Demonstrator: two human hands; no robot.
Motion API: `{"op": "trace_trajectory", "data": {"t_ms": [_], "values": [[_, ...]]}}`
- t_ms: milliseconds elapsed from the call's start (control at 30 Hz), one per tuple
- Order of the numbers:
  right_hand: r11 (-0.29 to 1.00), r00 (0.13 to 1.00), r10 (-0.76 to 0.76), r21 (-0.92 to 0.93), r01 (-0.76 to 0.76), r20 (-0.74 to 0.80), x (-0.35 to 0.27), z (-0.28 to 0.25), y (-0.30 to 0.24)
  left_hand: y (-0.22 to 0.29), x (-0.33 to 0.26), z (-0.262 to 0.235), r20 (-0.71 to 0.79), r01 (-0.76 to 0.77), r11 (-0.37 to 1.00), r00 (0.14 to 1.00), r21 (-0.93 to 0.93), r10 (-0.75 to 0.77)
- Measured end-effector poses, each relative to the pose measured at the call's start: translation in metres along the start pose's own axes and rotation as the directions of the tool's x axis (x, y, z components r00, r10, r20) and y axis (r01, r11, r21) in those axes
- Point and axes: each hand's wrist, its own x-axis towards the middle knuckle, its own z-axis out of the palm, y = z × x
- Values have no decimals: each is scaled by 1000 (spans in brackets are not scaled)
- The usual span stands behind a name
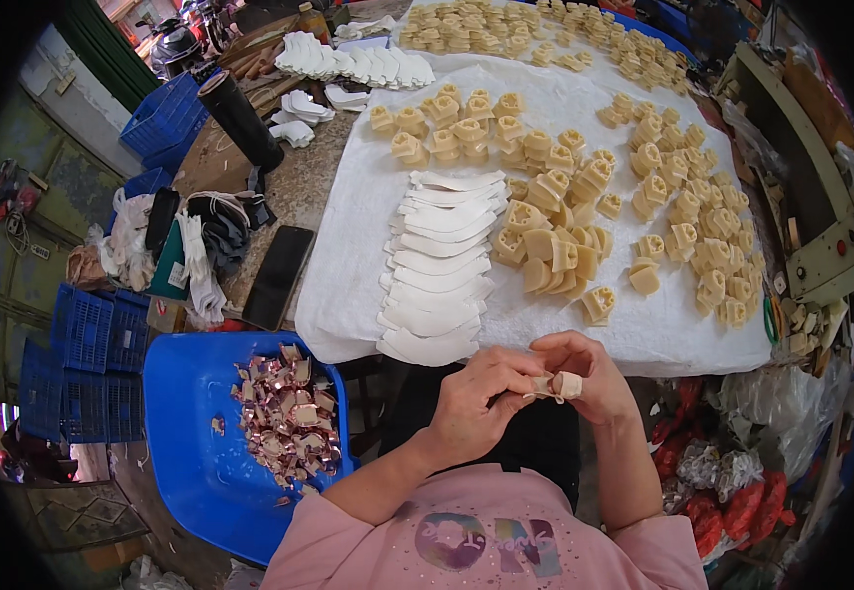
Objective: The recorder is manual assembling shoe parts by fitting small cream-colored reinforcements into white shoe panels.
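Both hands meet just below the near edge of the counter (338,167), above the person's lap: the left hand (476,398) is curled with its fingers pinched on a thin pale strip, and the right hand (584,369) is closed around a small cream-coloured block (566,384), which sits between its thumb and fingertips. The strip and the block touch where the two hands come together, so both hands are grasping, neither one loose. Just beyond the knuckles lies a white cloth (643,344) spread over the counter. On it, straight ahead of the left hand, a long overlapping row of white curved pieces (441,265) runs away from the person. Beside that row, to the right, a heap of cream blocks (550,236) of the same kind as the held one is piled loosely, and more of them are scattered across the right half of the cloth and in a second batch at the far end. Left of the cloth, on bare counter, a dark flat phone (277,275) lies near the edge, with a black roll (240,120) standing tilted farther back and a stack of white pieces (353,64) behind it. At the person's left, lower than the counter, a blue plastic tub (191,433) holds a pile of small pinkish-brown scraps (289,413). Blue crates (83,334) stand on the floor farther left. The person wears a pink top, seen at the bottom edge.
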Motion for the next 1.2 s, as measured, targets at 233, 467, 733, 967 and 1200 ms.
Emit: {"op": "trace_trajectory", "data": {"t_ms": [233, 467, 733, 967, 1200], "values": [[942, 966, -257, -227, 247, -17, -2, 17, -12, -9, -4, -6, 77, -225, 940, 974, 254, 212], [396, 819, -522, -784, 479, 237, -4, 31, -32, -19, -6, -12, 202, 190, 971, 966, -146, -159], [431, 741, -610, -667, 608, 281, 1, 30, -2, -11, -12, 6, 409, 508, 619, 859, -599, -309], [277, 733, -586, -765, 582, 346, 6, 24, 0, -6, -17, 10, 173, 387, 798, 922, -462, -346], [964, 982, -184, -187, 189, 44, 7, 29, 2, 4, -12, 17, 237, 381, 820, 923, -428, -305]]}}
